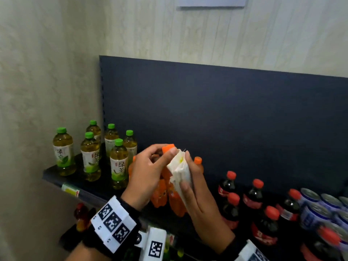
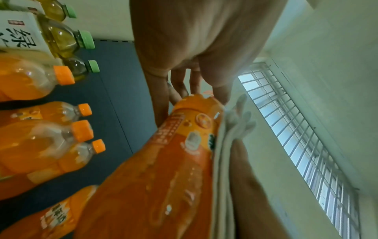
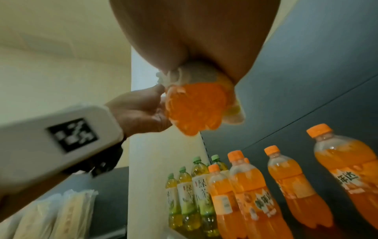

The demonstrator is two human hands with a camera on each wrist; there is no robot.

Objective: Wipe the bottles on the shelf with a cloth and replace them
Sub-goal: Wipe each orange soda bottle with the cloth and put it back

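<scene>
Both wrists wear black bands with white marker blocks. Above the dark shelf [image 1: 56,173], the left hand [image 1: 146,174] curls its fingers round the neck of an orange plastic soda bottle [image 2: 163,169], just under its orange cap [image 1: 168,147]. Beside it, the right hand [image 1: 199,196] presses a folded white cloth [image 1: 179,171] flat against the bottle, thumb pinching the cloth. Green-capped tea bottles [image 1: 118,164] stand left of the bottle, red-capped cola bottles [image 1: 253,194] right.
</scene>
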